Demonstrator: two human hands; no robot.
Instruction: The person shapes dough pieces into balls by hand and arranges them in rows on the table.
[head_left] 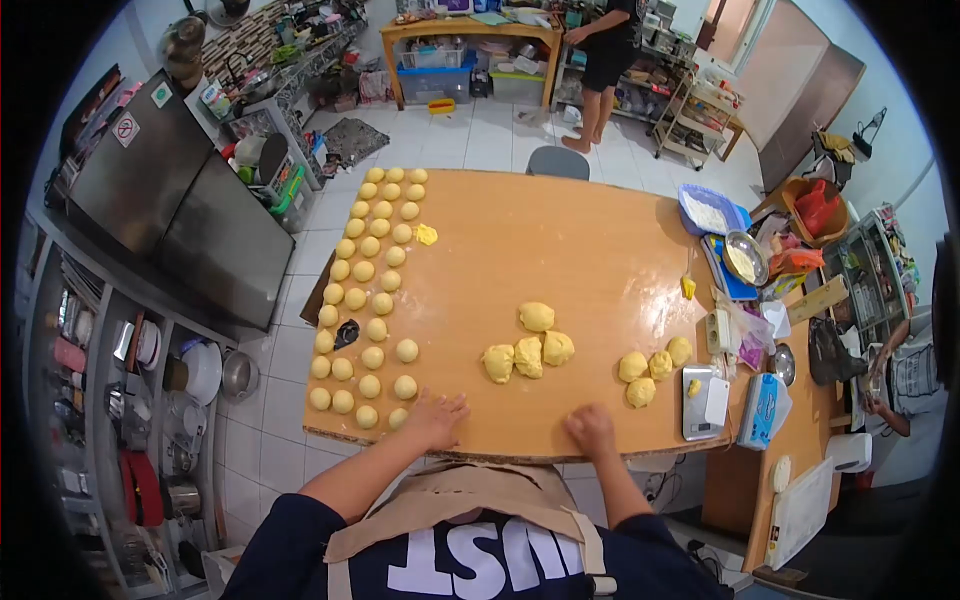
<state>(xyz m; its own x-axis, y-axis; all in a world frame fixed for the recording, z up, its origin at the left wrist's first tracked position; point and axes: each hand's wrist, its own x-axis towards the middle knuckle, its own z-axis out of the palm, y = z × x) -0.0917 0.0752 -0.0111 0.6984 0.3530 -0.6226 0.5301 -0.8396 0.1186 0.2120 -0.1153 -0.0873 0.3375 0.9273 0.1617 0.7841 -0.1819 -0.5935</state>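
My left hand (pixel 437 419) lies on the table's near edge with fingers stretched out, beside the closest smooth dough balls (pixel 405 387). My right hand (pixel 591 431) is curled closed on the table; whatever is under its fingers, if anything, is hidden. Several round dough balls (pixel 364 271) stand in rows along the left side. Between and beyond my hands sit rougher dough lumps (pixel 529 356), with one more lump (pixel 536 317) just behind them. Farther right is another cluster of dough pieces (pixel 641 391), beside a kitchen scale (pixel 705 402) carrying a small dough bit.
The wooden table (pixel 560 240) has a dark patch (pixel 346 334) among the balls and a yellow scrap (pixel 426 235). To the right are a blue tissue pack (pixel 763 411), a metal bowl (pixel 746 258) and a flour tub (pixel 706 210). Two other people stand in the room.
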